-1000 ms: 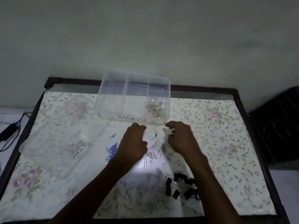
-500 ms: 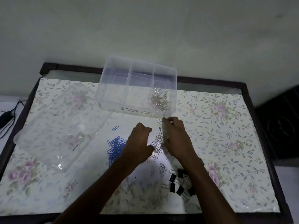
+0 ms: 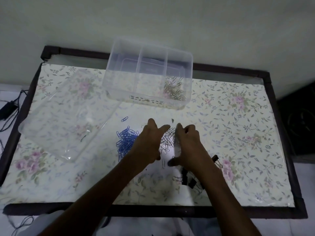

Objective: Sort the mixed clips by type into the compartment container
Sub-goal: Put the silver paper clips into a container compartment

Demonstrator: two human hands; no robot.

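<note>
1. Cupping silver paper clips [image 3: 167,142] between left hand [image 3: 150,143] and right hand [image 3: 186,145], fingers now straighter than before, pinching nothing.
2. Gathered tighter since a second ago; ready for scooping into container [image 3: 148,48], right compartment.

Single head view, steeply down and forward onto table [image 3: 238,116]

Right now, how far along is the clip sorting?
Done: some silver paper clips lie in the container's right compartment; the other two look empty. In hand: the left hand and right hand flank the loose silver pile on the table, gathering it. Left: the blue paper clips and black binder clips remain unsorted.
</note>
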